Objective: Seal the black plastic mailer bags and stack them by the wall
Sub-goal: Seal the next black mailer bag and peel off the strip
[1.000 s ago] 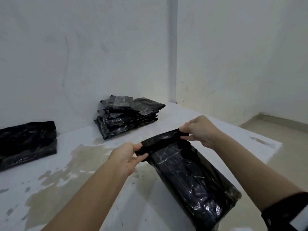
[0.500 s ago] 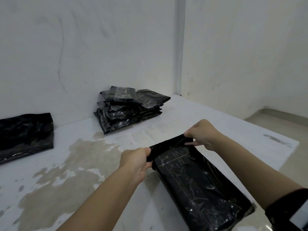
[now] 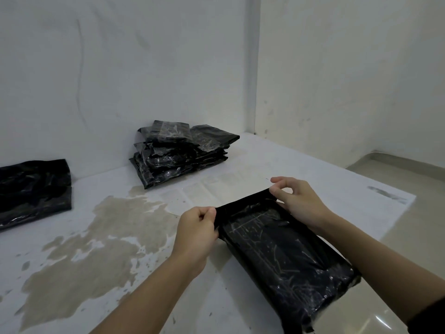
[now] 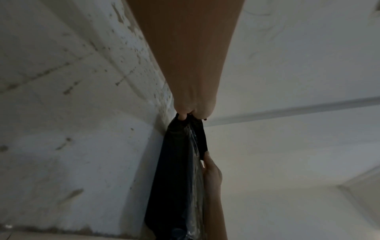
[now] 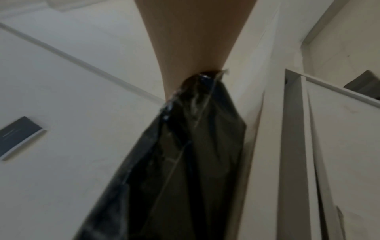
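Observation:
A filled black mailer bag (image 3: 284, 251) lies on the white table (image 3: 277, 160), slanting from the middle toward the front right edge. Its folded flap (image 3: 243, 204) runs across the far end. My left hand (image 3: 197, 227) pinches the flap's left corner; my right hand (image 3: 296, 201) pinches its right corner, fingers curled over the fold. In the left wrist view the bag (image 4: 180, 170) hangs below my left hand (image 4: 191, 112), with the right hand (image 4: 211, 172) on its far side. In the right wrist view the bag (image 5: 185, 154) covers my fingers. A stack of black mailer bags (image 3: 180, 153) sits against the back wall.
Another black bag pile (image 3: 33, 191) lies at the far left by the wall. A brownish worn patch (image 3: 96, 237) spreads over the table's left half. The table edge (image 3: 397, 213) drops to a tiled floor on the right. Walls meet in a corner behind the stack.
Both hands stay on the flap's corners; the right hand's fingers have lifted and re-pinched the right corner. The head view has shifted a little.

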The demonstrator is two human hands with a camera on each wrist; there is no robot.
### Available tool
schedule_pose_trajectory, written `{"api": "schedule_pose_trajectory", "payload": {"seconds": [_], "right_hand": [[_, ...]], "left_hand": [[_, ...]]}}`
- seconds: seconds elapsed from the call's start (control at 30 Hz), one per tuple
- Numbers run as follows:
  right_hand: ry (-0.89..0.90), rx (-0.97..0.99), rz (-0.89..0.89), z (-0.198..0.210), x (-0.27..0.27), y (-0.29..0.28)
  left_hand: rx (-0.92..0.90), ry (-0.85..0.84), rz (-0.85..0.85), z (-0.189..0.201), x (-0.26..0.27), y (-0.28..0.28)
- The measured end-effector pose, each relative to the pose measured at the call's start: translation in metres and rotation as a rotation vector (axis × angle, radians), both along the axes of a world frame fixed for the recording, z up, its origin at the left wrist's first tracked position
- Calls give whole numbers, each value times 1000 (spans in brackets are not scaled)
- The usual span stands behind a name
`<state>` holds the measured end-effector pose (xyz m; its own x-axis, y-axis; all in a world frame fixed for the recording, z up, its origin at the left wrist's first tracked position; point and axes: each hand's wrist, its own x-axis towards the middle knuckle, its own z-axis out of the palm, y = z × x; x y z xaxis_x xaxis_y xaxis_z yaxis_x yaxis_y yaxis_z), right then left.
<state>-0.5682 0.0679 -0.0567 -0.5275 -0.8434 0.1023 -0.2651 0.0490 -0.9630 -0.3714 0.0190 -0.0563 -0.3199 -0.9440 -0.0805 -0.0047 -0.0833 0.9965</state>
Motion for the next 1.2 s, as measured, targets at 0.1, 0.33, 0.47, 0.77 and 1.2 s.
{"api": "schedule_pose_trajectory", "payload": {"seconds": [0.1, 0.33, 0.47, 0.77, 1.2], "right_hand": [[-180, -113, 146, -2, -4, 10], [-321, -181, 206, -13, -13, 25], [-261, -196, 168, -15, -13, 31], [1, 26, 183, -6, -17, 29], [1015, 338, 220, 28, 16, 38]], "left_hand": [[-78, -66, -10, -6, 5, 1], [-393, -206, -187, -17, 17, 10], [-643, -277, -180, -16, 14, 19], [-309, -273, -56, -8, -1, 9], [-1011, -930, -127, 12, -8, 28]]}}
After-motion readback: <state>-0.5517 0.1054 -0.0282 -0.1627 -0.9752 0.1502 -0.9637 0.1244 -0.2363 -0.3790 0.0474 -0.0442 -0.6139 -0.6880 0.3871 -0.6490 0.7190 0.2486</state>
